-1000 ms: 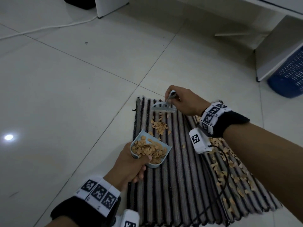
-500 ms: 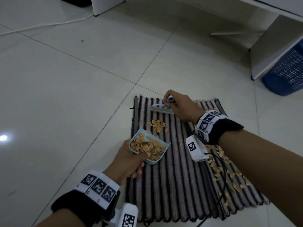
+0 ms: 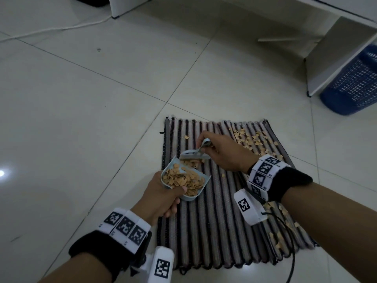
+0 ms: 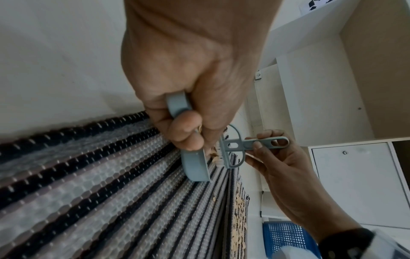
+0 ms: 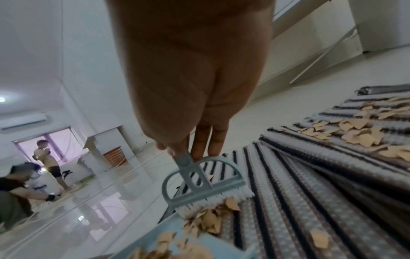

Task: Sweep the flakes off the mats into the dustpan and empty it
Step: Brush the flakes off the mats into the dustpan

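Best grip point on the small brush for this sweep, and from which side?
Grip the brush by its slim flat handle, pinched from above and behind, as the right hand does. The bristles point down onto the mat and face the dustpan, so that side should stay clear, probably.

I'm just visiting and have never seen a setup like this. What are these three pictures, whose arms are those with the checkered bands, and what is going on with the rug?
No robot here: a person wears three cameras. The big picture comes from the head, the other two from each wrist, looking along the fingers. The checkered bands are markers strapped on the wrists. On the tiled floor lies a striped mat scattered with tan flakes. The left hand holds a small blue dustpan, already quite full. The right hand grips a little brush, pushing flakes into the pan. A blue basket stands nearby.
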